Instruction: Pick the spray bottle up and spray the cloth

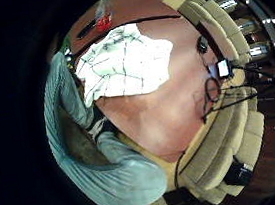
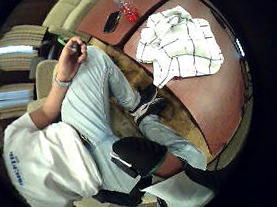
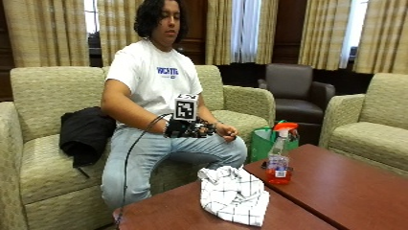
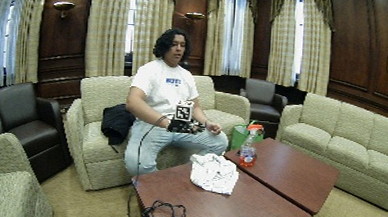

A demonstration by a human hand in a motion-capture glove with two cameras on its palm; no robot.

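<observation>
A clear spray bottle (image 3: 279,160) with an orange-red head and red liquid stands upright near the corner of the right-hand brown table (image 3: 338,189). A white cloth (image 3: 232,194) with dark check lines lies crumpled on the adjoining table (image 3: 169,213), by the gap between the two. My gloved right hand (image 3: 188,128) hovers over my lap, well short of both, with relaxed fingers and nothing in it. The palm views look down on the cloth (image 1: 122,61) (image 2: 179,43) and the bottle (image 1: 103,21) (image 2: 128,11) from a distance. The bare left hand (image 2: 70,56) rests on my thigh.
A dark flat object (image 2: 112,21) lies on the table beside the bottle. A green bag (image 3: 261,141) stands on the floor between sofa and table. A black jacket (image 3: 86,134) lies on the sofa. Cables (image 4: 165,212) sit at the near table's front edge.
</observation>
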